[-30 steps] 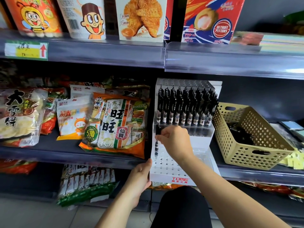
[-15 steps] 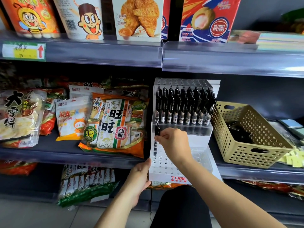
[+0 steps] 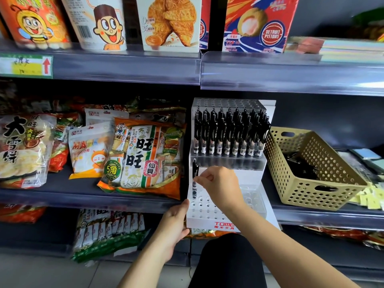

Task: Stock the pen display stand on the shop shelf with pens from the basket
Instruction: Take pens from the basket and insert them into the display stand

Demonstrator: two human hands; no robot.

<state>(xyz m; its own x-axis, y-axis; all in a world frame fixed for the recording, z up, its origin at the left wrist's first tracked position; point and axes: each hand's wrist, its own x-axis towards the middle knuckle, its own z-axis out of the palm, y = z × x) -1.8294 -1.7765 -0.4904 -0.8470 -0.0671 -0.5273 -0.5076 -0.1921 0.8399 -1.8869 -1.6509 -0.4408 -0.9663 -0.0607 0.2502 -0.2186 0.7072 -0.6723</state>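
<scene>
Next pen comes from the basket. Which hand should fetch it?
Right, most likely. The basket stands right of the stand, on the right hand's side, once it lets go of the pen it pinches in the lower tier. The left hand grips the stand's front left corner, farther away.

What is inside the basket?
The basket holds a dark heap of pens toward its left side, too blurred to count. Its left wall covers whatever lies right against it.

Grey shelves (image 3: 124, 67) stacked with snack bags (image 3: 145, 154) above pale tiled floor (image 3: 52, 273)
</scene>
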